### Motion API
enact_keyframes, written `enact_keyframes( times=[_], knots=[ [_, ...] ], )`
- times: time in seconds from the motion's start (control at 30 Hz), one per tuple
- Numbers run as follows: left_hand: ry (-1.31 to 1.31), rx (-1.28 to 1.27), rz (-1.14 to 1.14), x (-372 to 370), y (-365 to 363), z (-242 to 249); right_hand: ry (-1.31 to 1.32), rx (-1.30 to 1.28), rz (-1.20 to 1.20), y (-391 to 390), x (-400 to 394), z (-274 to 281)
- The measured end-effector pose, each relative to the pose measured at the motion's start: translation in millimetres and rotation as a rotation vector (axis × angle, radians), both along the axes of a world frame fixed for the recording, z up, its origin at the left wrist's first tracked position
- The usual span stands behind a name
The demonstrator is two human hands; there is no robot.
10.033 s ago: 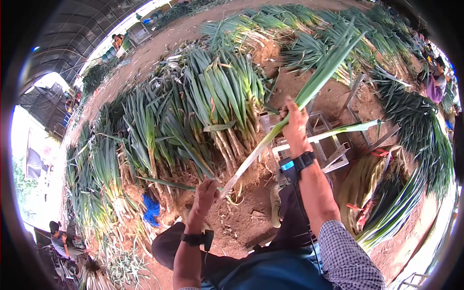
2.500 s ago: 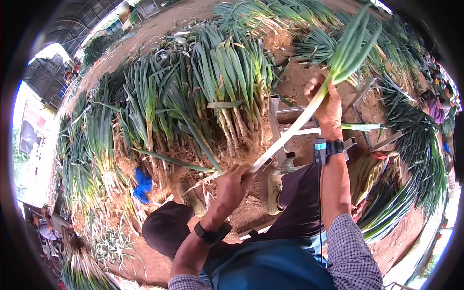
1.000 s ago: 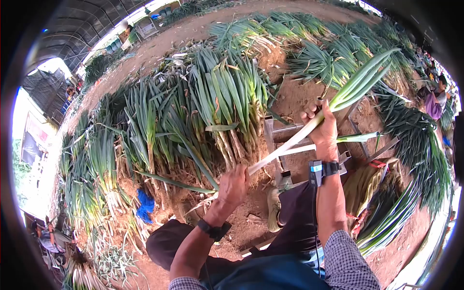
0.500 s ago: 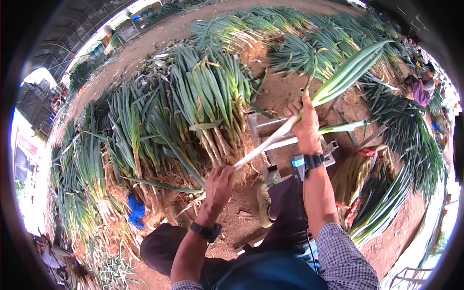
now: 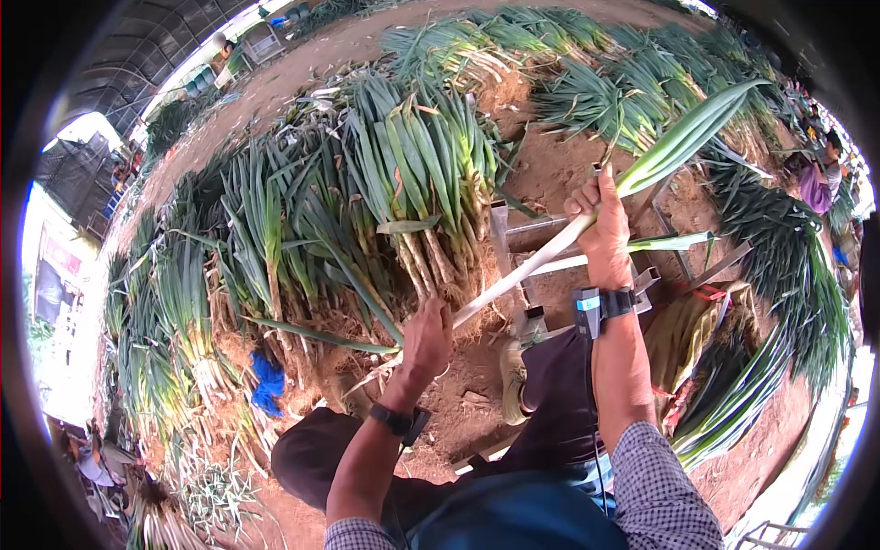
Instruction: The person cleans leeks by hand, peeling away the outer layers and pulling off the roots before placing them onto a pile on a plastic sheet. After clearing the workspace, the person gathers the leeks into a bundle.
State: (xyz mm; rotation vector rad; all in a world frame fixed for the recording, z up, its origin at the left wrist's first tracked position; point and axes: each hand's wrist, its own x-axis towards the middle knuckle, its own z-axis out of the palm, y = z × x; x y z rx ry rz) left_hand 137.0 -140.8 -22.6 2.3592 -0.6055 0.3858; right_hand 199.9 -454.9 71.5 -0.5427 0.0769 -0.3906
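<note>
A long green onion (image 5: 532, 264) with a white stalk and broad green leaves slants across the middle of the view. My right hand (image 5: 602, 225) is closed around the top of its white stalk, just below the leaves. Lower down, my left hand (image 5: 427, 339) grips the root end, which the fingers mostly hide. Under my right wrist, a second green onion (image 5: 674, 242) lies across a metal frame (image 5: 541, 229). Close to my left hand, a loose green leaf (image 5: 321, 337) extends leftward.
Bundles of green onions (image 5: 403, 165) stand upright ahead and to the left, roots down. More bundles (image 5: 632, 82) lie farther back, and a heap (image 5: 779, 247) lies at right. A blue cloth-like bundle (image 5: 268, 383) rests among the roots. A person in purple (image 5: 814, 188) is at far right.
The view has turned slightly left, so the scene sits farther right in the picture. Both hands keep their grip on the green onion, and the left hand appears slightly higher.
</note>
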Motion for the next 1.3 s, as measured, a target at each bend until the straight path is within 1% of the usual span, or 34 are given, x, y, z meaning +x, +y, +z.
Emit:
enact_keyframes(
  times=[0.07, 0.2, 0.23, 0.33, 0.43, 0.53, 0.63, 0.73, 0.83, 0.93, 1.03, 1.13, 1.23, 1.3],
  knots=[
    [0.046, -0.12, -0.032, -2, 5, -2, 0.006, 0.011, 0.002, -3, 1, -2],
    [-0.003, -0.039, -0.146, -13, 2, 22, 0.023, 0.03, -0.01, -5, 2, -4],
    [-0.001, 0.013, -0.13, -13, 1, 21, 0.019, 0.03, -0.008, -6, 2, -5],
    [-0.121, 0.152, -0.14, -6, 3, 16, 0.029, 0.043, -0.015, -5, 4, -7],
    [-0.099, 0.339, -0.114, -4, 2, 11, 0.052, 0.056, -0.017, -4, 1, -5],
    [0.018, 0.441, -0.117, -2, -1, 11, 0.015, 0.016, 0.002, -6, 1, -6],
    [-0.004, 0.396, -0.131, 4, 2, 8, 0.029, -0.009, -0.006, -7, 0, -6],
    [-0.123, 0.293, -0.075, 8, 1, -2, 0.034, -0.009, -0.035, -8, 2, -5],
    [-0.056, 0.238, -0.039, 8, -1, -10, 0.032, 0.0, -0.06, -13, 4, -8],
    [0.127, 0.318, -0.031, 7, -2, -17, 0.001, -0.013, -0.032, -15, 5, -10],
    [0.052, 0.283, -0.038, 7, 0, -28, 0.012, -0.021, -0.03, -15, 5, -10],
    [0.133, 0.264, -0.004, 9, -2, -33, 0.049, -0.033, -0.048, -13, 7, -7],
    [0.224, 0.373, -0.09, 12, 4, -27, 0.043, -0.058, -0.049, -14, 5, -7],
    [0.239, 0.256, -0.166, 12, 10, -20, 0.023, -0.083, -0.032, -15, 5, -7]
  ],
)
